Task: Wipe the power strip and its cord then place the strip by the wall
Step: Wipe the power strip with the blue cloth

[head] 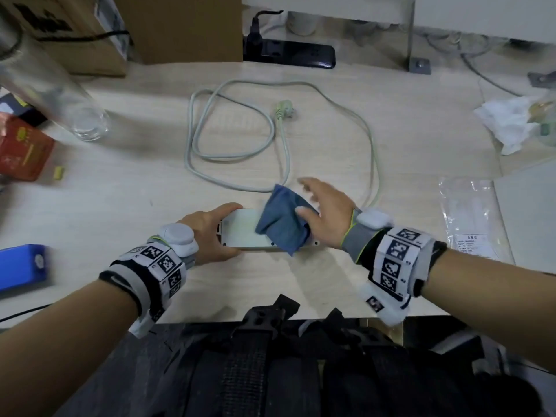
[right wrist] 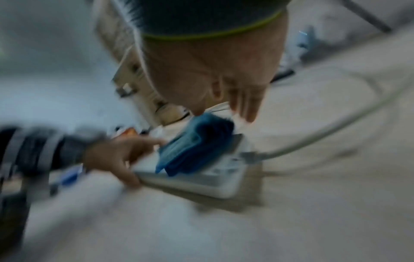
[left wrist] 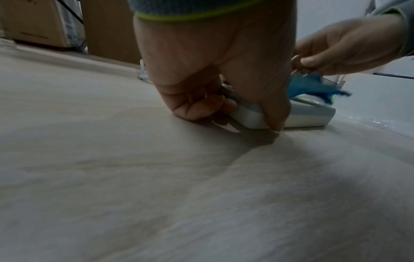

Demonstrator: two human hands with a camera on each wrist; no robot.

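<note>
1. While the left hand (head: 210,233) grips the left end of the power strip (head: 240,233) w/ thumb on the near edge & fingers curled over the far edge, the head view shows the strip lying flat on the table (head: 120,182), near the front edge, well apart from the wall at the back. Right hand (head: 325,218) lies on a blue cloth (head: 282,224) over the strip's right half: thumb pressing the cloth, fingers straight & spread, blurred. Cord (head: 234,130) runs off the strip's right end, loops across the table to its plug (head: 281,108). Further back: black power strip (head: 288,52), cardboard boxes (head: 90,34); clear glass (head: 87,121) & red box (head: 21,149) at left, crumpled paper (head: 505,118) at right

2. Left wrist view: left hand (left wrist: 212,70) clamps the strip (left wrist: 309,115) end, thumb down on one side, curled fingers on the other, strip resting on the table (left wrist: 156,177). Right hand (left wrist: 349,47) sits above the cloth (left wrist: 313,86)

3. Right wrist view, heavily blurred: right hand (right wrist: 212,74) w/ fingers extended over the cloth (right wrist: 197,143), which lies on the strip (right wrist: 224,177); cord (right wrist: 325,131) leaves the strip's end. Left hand (right wrist: 116,156) holds the far end
</note>
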